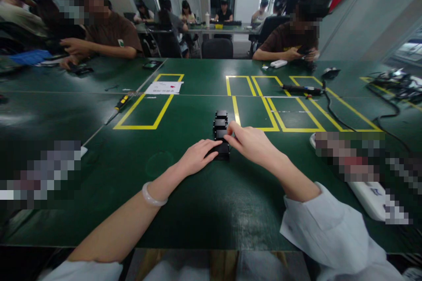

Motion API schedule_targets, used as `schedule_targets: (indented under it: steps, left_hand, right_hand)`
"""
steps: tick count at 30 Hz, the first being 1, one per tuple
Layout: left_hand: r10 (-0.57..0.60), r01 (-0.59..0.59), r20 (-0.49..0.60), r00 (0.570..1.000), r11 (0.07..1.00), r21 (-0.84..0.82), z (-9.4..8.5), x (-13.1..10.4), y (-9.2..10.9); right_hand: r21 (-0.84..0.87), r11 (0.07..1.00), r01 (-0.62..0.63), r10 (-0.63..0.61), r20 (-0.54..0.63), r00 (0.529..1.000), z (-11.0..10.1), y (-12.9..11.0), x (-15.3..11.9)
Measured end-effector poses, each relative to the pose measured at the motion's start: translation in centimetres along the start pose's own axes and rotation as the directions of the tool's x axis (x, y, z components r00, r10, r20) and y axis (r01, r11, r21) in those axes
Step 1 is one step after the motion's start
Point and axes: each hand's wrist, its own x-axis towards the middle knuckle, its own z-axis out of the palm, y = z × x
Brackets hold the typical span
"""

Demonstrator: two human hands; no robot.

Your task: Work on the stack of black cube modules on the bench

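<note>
A short row of small black box-shaped parts (221,115) runs away from me across the green table, with little pins or tabs at their sides. The nearest black block (223,153) is wider and partly covered by my fingers. My left hand (198,156) holds this block from its left, fingers on top and thumb lower down at its edge. From the right, my right hand (252,144) reaches over the row, thumb and bent fingers close together at the block's far end. Anything between those fingertips is too small or hidden to make out.
Yellow tape rectangles (134,127) mark the green table (198,224). A yellow-black screwdriver (121,102) and a paper sheet (164,88) lie left. A black corded tool (302,90) and a white device (367,197) lie right. Two people sit opposite.
</note>
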Motion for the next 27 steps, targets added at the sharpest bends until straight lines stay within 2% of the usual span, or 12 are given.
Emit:
schedule_targets:
  steps: [27]
  left_hand:
    - [-0.005,0.005,-0.006,1.000,1.000,-0.012,0.00,-0.02,0.05]
  right_hand:
    - [-0.033,0.999,-0.021,0.021,-0.012,1.000,0.20,0.09,0.02]
